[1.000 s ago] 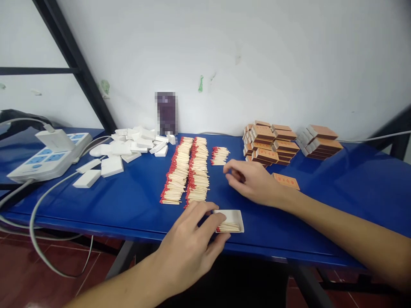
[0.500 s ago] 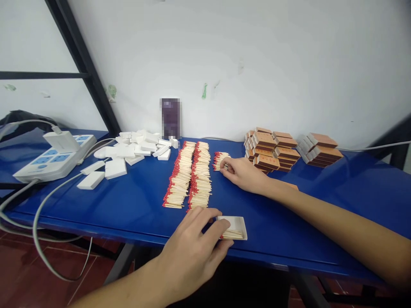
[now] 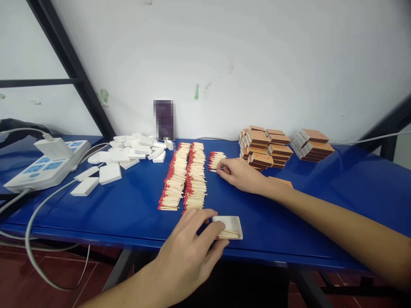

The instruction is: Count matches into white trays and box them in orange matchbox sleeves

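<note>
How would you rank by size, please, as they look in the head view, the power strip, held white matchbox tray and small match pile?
1. Power strip
2. Held white matchbox tray; its nearness enlarges it
3. Small match pile, partly covered

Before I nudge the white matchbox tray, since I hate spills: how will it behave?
Thin walls suggest the white tray is light. Its low, flat shape should resist tipping. With its top open, the matches inside could spill.

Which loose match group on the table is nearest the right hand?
The small cluster, rightmost of the three; the right hand is at its near edge. The two long rows lie further left.
</note>
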`<state>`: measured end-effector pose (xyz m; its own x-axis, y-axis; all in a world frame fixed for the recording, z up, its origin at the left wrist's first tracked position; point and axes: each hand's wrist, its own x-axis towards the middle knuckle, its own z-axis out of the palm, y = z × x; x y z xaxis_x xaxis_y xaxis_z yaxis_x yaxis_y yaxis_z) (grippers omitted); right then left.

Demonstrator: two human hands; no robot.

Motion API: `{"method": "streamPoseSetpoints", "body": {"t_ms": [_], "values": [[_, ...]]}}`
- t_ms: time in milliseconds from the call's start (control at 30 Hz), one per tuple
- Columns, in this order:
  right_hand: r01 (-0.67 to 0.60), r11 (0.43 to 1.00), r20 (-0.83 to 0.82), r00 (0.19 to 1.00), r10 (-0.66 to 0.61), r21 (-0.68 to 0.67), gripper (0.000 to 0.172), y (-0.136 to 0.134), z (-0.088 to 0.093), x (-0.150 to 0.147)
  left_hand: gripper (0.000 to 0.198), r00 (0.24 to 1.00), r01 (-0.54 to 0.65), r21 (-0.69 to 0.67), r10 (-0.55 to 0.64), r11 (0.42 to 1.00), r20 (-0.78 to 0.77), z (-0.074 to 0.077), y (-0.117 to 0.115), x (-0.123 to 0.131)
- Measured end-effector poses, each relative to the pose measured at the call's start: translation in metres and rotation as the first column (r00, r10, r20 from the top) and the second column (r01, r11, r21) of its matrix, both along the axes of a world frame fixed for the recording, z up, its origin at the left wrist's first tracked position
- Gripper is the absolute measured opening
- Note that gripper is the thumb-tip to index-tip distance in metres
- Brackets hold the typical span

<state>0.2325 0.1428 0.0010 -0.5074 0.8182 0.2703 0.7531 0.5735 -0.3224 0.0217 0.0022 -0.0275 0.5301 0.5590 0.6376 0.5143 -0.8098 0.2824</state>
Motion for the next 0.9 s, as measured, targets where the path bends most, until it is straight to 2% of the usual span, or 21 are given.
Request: {"method": "streamPoseSetpoints", "body": {"t_ms": [200, 500, 900], "values": [[-0.003, 1.0, -0.025, 1.0, 0.002, -0.025, 0.009, -0.006, 0.001, 0.006, 0.017, 1.0, 0.009, -0.009, -0.009, 1.0, 0.006, -0.001, 0.002, 0.0], [0.011, 1.0, -0.028, 1.0, -0.011, -0.001, 0.013, 0.011, -0.003, 0.003, 0.017, 1.0, 0.011, 0.002, -0.011, 1.0, 0.005, 0.0, 0.0, 0.0], [0.017, 1.0, -0.007, 1.0, -0.017, 0.025, 0.011, 0.013, -0.007, 0.004, 0.01, 1.0, 0.011, 0.022, -0.011, 1.0, 0.004, 0.0, 0.0, 0.0]]}}
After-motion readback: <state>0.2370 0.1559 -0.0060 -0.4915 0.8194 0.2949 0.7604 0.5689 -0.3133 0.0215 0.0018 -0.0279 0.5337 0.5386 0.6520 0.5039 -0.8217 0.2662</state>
